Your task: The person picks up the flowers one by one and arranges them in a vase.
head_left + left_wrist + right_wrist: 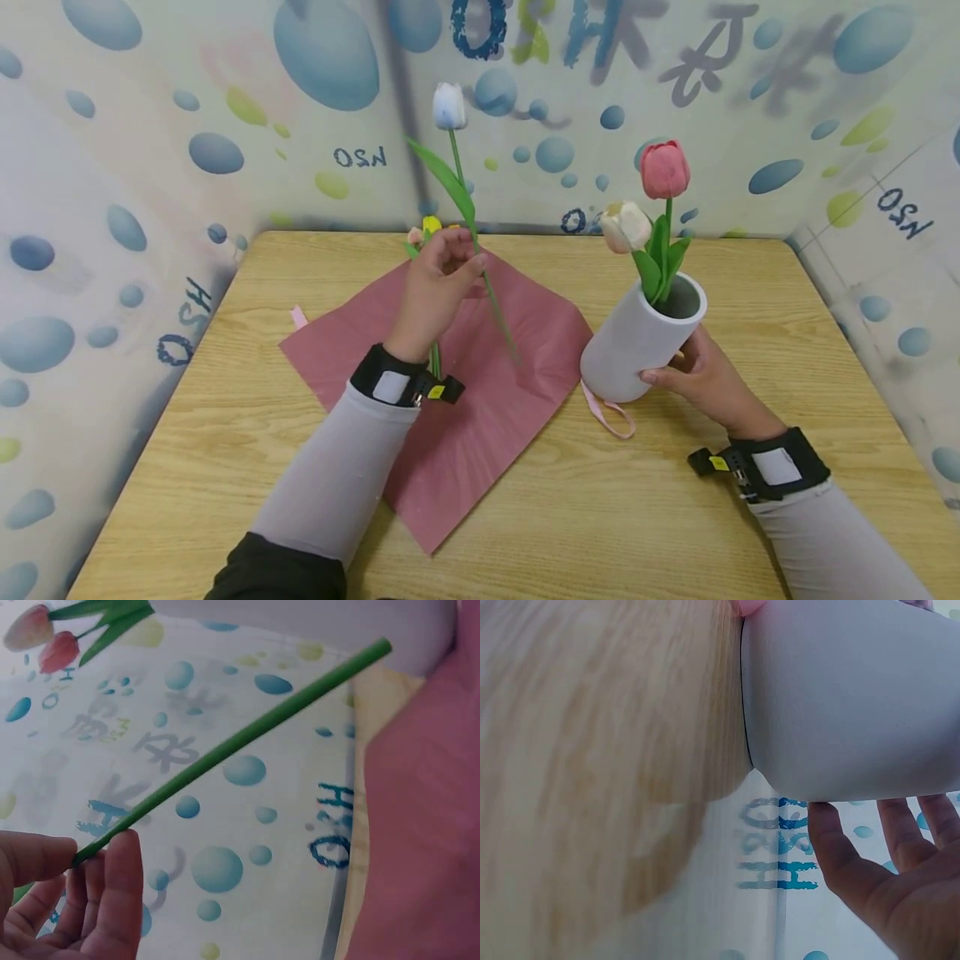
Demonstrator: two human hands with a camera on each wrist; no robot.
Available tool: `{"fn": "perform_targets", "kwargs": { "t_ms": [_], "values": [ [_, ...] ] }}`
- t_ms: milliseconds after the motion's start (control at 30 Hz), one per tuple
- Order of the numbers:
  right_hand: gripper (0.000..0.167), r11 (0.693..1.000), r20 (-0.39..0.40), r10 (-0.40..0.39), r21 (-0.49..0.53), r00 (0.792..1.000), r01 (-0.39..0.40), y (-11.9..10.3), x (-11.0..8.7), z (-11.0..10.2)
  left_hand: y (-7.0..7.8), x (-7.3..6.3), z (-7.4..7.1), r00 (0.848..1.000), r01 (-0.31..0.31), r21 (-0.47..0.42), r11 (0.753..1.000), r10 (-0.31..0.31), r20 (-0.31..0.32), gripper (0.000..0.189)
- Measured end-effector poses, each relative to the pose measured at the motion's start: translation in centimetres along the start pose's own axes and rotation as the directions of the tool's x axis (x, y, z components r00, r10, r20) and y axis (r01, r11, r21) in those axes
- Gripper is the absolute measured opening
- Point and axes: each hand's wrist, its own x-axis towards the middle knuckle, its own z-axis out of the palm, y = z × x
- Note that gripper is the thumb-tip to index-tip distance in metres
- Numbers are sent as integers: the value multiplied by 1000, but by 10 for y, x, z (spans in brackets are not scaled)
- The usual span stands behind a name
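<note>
My left hand (444, 283) pinches the green stem of a pale bluish-white tulip (450, 107) between thumb and fingers. The flower points up, and the bare lower end of the stem (262, 724) slants down over the wrapping paper. At the right, a white cylindrical vase (626, 350) stands on the table with a pink tulip (665, 170) and a cream tulip (626, 227) in it. My right hand (708, 379) holds the vase low on its right side, thumb across the front. Its fingertips (825, 817) meet the vase wall in the right wrist view.
Dusky pink wrapping paper (480, 450) lies spread on the wooden table (675, 533). More flowers, one of them yellow (431, 224), lie on it, partly behind the left hand. A pink ribbon (611, 421) loops by the vase's base. Patterned walls (300, 167) enclose the table.
</note>
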Motion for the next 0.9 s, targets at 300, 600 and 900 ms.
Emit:
{"fn": "perform_targets", "kwargs": {
  "t_ms": [300, 600, 900],
  "values": [
    [92, 1000, -1, 2, 0, 1000, -2, 0, -1, -1, 24, -5, 21, 996, -88, -257, 962, 90, -5, 30],
    [92, 1000, 1, -8, -4, 1000, 8, 1, 0, -1, 50, -8, 44, 961, -269, -388, 881, 270, -53, 23],
    [91, 1000, 3, -2, 14, 1000, 2, 1, 1, 0, 68, -6, 67, 935, -350, -447, 823, 339, -109, 25]
  ]
}}
